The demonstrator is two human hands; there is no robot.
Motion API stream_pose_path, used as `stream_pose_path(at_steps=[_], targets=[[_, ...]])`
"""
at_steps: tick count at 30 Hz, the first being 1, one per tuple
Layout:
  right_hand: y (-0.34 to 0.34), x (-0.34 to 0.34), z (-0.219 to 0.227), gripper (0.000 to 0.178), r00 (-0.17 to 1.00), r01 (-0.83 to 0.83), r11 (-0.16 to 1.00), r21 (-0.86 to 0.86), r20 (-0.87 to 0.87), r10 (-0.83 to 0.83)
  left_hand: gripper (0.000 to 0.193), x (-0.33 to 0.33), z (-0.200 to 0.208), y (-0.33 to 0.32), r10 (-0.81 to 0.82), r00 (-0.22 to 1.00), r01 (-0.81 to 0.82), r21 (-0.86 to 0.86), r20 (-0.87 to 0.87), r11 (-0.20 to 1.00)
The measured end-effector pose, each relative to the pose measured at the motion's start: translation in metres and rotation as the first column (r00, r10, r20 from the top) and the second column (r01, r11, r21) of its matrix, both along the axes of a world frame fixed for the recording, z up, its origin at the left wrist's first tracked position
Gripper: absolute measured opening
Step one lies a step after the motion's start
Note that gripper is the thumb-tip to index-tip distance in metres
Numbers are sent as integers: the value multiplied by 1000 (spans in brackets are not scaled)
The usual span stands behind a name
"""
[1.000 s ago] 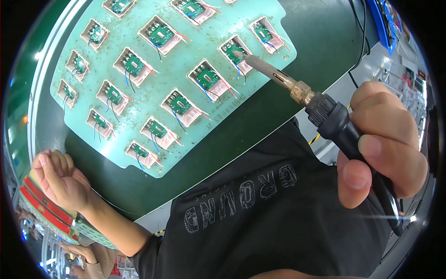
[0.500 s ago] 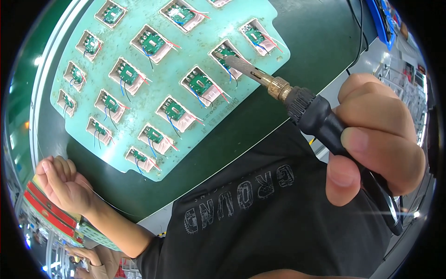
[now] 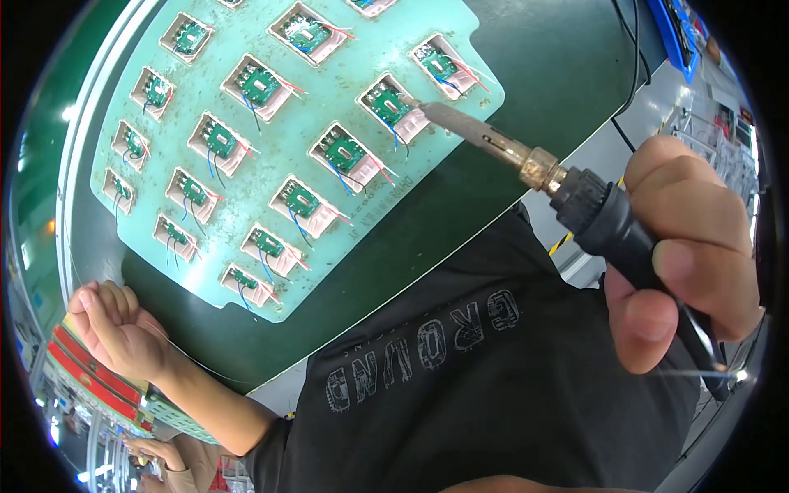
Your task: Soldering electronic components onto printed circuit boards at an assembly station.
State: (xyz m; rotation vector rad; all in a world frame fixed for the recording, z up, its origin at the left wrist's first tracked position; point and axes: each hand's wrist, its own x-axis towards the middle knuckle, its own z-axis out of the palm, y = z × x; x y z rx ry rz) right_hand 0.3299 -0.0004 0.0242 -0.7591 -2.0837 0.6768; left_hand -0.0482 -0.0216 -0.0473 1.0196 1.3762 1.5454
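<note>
My right hand point(image 3: 699, 246) grips a soldering iron point(image 3: 604, 209) by its black handle, fingers wrapped round it. The iron's bare metal tip points left, at the right edge of one recessed housing with a green circuit board point(image 3: 386, 105) inside. Whether the tip touches anything I cannot tell. At the lower left, my left hand point(image 3: 119, 333) is closed, palm up, and a thin strand like solder wire runs past its fingers. A pale green fixture plate point(image 3: 197, 89) carries rows of such housings, each board trailing red, blue and black leads.
The plate lies on a dark green table point(image 3: 542, 82). Black cables point(image 3: 637, 62) hang at the upper right beside a blue bin point(image 3: 678, 45). Red-edged boards point(image 3: 94, 378) stand at the lower left, near another person's hand point(image 3: 156, 450).
My right hand has drawn the soldering iron to the right, and its tip has come off the circuit board toward the housing's edge. My left hand has hardly moved.
</note>
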Motion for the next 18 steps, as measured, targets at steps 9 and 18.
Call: stream_pose_path(at_steps=[9, 18], targets=[[10, 10, -2, 28, 996, -54, 997, -49, 65, 58, 13, 13, -1, 6, 26, 998, -27, -5, -54, 1000], [16, 4, -2, 29, 993, -75, 996, -53, 92, 80, 13, 17, 0, 7, 27, 998, -28, -7, -65, 1000]])
